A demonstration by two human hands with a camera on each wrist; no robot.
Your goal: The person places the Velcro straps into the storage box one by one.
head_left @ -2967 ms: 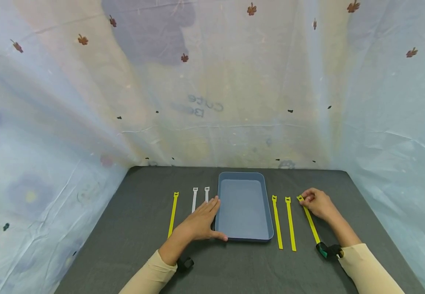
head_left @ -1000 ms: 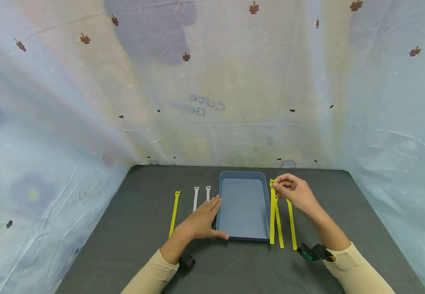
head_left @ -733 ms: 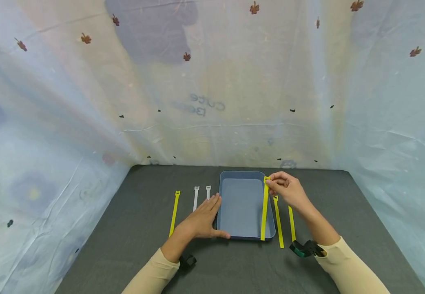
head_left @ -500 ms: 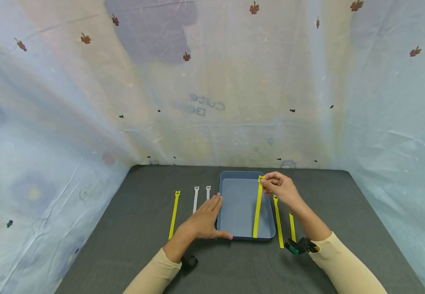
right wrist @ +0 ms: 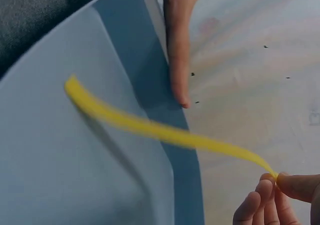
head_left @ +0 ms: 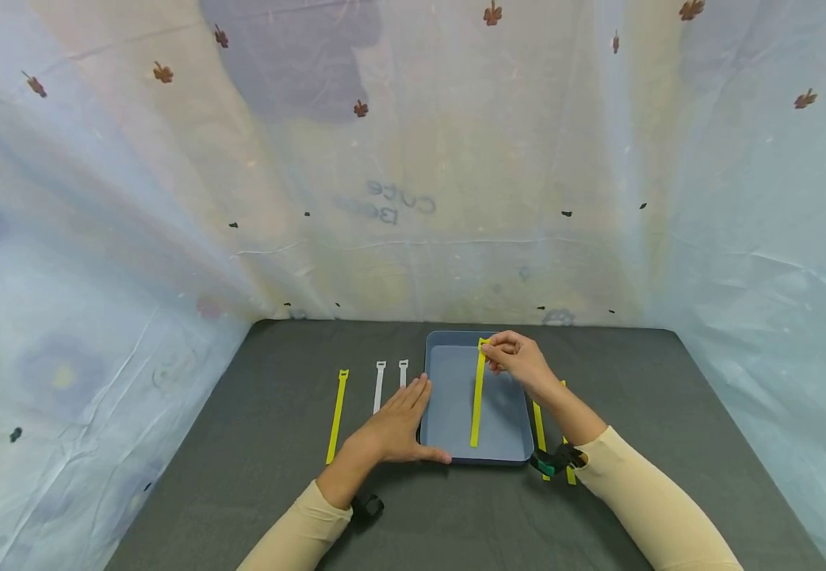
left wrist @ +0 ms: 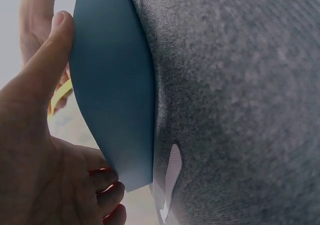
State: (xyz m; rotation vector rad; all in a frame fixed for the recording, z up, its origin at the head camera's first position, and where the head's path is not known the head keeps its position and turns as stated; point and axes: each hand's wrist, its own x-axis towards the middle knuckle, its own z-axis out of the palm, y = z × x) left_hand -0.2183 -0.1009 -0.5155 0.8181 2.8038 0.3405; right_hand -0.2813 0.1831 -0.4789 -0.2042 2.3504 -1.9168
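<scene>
A blue-grey rectangular tray (head_left: 449,396) lies on the dark cloth. My left hand (head_left: 397,424) rests against its left side with straight fingers, the thumb at its near edge; in the left wrist view the thumb touches the tray's rim. My right hand (head_left: 520,361) pinches the slotted end of a yellow cable tie (head_left: 478,400) between thumb and fingertips. The strap hangs over the tray floor, its free end toward the near side. In the right wrist view the yellow strap (right wrist: 150,129) bends above the tray and casts a shadow on it.
Left of the tray lie two white cable ties (head_left: 379,385), partly hidden by the left hand, and a yellow one (head_left: 338,416). Two more yellow cable ties (head_left: 540,428) on the right are partly covered by the right arm. A patterned plastic sheet (head_left: 413,159) surrounds the table.
My right hand has picked the rightmost yellow cable tie off the cloth and carried it left, past the other two, to over the tray. The left hand has stayed at the tray.
</scene>
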